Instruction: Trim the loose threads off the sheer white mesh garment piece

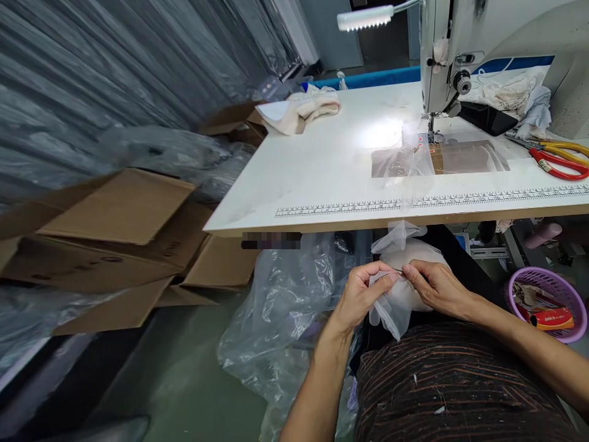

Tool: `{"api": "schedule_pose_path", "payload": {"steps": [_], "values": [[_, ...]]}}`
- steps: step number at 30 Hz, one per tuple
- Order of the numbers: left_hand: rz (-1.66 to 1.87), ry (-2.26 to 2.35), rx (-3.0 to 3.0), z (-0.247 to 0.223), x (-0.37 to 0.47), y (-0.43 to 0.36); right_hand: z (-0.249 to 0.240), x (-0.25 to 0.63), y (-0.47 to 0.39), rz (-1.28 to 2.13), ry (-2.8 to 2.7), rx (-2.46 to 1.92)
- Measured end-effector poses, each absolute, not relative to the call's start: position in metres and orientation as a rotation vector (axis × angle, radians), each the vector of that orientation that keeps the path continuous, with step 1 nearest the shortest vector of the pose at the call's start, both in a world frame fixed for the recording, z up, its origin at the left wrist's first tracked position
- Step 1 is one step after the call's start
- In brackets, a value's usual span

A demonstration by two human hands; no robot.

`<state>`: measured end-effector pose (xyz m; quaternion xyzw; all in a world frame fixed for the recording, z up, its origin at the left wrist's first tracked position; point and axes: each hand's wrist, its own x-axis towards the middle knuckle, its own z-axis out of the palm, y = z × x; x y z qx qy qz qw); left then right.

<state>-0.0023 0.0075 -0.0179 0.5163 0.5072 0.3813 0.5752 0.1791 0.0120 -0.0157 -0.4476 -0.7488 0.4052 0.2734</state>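
Over my lap, just below the table's front edge, both hands meet at a sheer white fabric. My left hand pinches the fabric between thumb and fingers. Close against it, my right hand is closed at the fabric's edge; a thin dark line shows between the fingertips, too small to name. From there the sheer cloth runs up over the table edge to the sewing machine, where its end lies beside the needle and presser foot.
The white sewing table carries a printed ruler, red-handled scissors and folded cream cloth. Cardboard boxes and clear plastic bags lie left. A purple basket stands at right. A lamp hangs above.
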Motion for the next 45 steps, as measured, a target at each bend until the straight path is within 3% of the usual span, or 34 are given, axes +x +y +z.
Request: {"api": "schedule_pose_path", "payload": {"steps": [8, 15, 26, 29, 34, 39, 45], "values": [[0.873, 1.155, 1.175, -0.021, 0.0, 0.008, -0.023, 0.178, 0.012, 1.129, -1.91, -1.253], [0.685, 1.121, 1.235, -0.031, 0.008, 0.013, -0.037, 0.196, -0.003, 1.487, -1.685, -1.19], [1.311, 1.629, 2.104, -0.054, 0.005, 0.02, -0.067, 0.245, 0.007, 0.686, -1.759, -1.635], [1.546, 1.797, 2.401, -0.059, 0.008, 0.026, -0.057, 0.236, 0.012, 0.676, -1.682, -1.549], [1.498, 1.935, 2.61, -0.06, 0.011, 0.045, -0.033, 0.208, 0.023, 0.807, -1.681, -1.333], [1.51, 1.751, 2.753, -0.049, 0.011, 0.039, -0.021, 0.174, 0.041, 1.076, -1.57, -1.251], [1.572, 1.367, 2.537, -0.032, -0.003, 0.016, -0.012, 0.159, 0.035, 1.038, -1.598, -1.067]]}}
